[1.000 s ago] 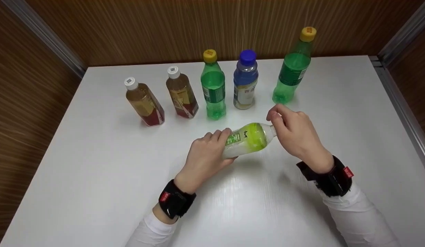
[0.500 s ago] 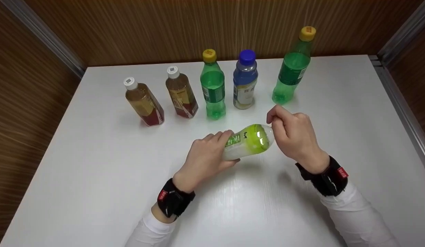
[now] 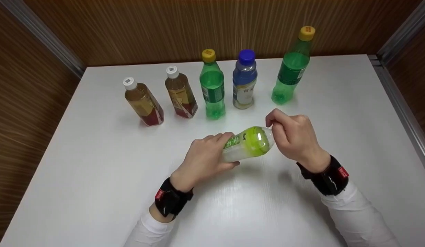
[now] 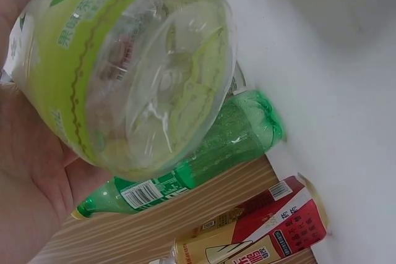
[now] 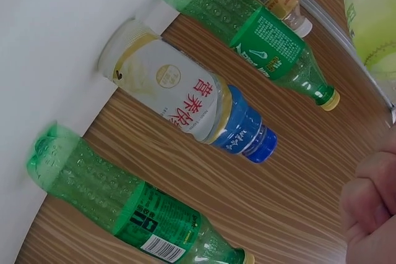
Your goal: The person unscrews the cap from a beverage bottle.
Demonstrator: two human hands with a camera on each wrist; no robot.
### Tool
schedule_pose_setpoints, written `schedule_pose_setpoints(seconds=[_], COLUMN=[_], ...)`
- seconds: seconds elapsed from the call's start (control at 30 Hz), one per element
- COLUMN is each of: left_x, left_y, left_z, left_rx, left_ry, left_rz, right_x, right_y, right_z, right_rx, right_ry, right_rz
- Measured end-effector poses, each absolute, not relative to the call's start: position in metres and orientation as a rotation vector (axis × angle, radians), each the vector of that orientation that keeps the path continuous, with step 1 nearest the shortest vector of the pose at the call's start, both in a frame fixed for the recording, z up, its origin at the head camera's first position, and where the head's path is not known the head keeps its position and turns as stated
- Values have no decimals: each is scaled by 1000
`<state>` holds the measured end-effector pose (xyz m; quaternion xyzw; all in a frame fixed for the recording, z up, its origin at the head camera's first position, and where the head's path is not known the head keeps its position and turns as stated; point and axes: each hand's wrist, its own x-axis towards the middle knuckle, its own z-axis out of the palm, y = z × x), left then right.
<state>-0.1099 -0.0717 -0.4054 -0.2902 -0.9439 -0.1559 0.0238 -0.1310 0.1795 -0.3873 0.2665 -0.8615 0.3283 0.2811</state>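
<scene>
A clear plastic drink bottle (image 3: 255, 141) with a yellow-green label lies tilted above the table, its neck end toward the right. My left hand (image 3: 205, 154) grips it round the lower body, thumb underneath. In the left wrist view the bottle's clear base (image 4: 167, 85) faces the camera. Curled at the neck end, my right hand (image 3: 296, 139) covers the bottle's mouth, so any cap is hidden behind the fingers. The right wrist view shows part of the curled right hand (image 5: 371, 199) and the green-labelled bottle body (image 5: 371, 23) at its upper right edge.
Behind the hands stand two brown tea bottles (image 3: 144, 104) (image 3: 181, 97) with white caps, a yellow-capped green bottle (image 3: 212, 87), a blue-capped bottle (image 3: 245, 84) and another green bottle (image 3: 290, 72). A wood-grain panel (image 3: 212, 27) rises at the white table's (image 3: 95, 178) back edge.
The bottle's neck, visible a second ago, is now behind my right hand, which has turned slightly and lowered. The bottle has dipped a little with the left hand. The standing bottles stay put.
</scene>
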Motion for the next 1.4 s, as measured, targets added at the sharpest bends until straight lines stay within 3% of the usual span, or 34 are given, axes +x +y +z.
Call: schedule_pose_setpoints(seconds=[0.53,0.7,1.07,1.4], left_x=[-113,-113,-109,-108], left_y=[-76,-76,-70,-72], left_z=[-401,-403,-406,-404], left_rx=[-1021,-977,-863,-945], left_ry=[-3058,-3026,-2922,-2912], left_rz=[-743,-698,-471,-529], right_x=[-135,-134,-125,-122], right_y=[185,185,178,176], right_z=[-386,-385,-371,-380], right_rx=[1055,952,466,593], right_ry=[-2044,-2158,-2649,-2430], right_rz=[764,771,1037,851])
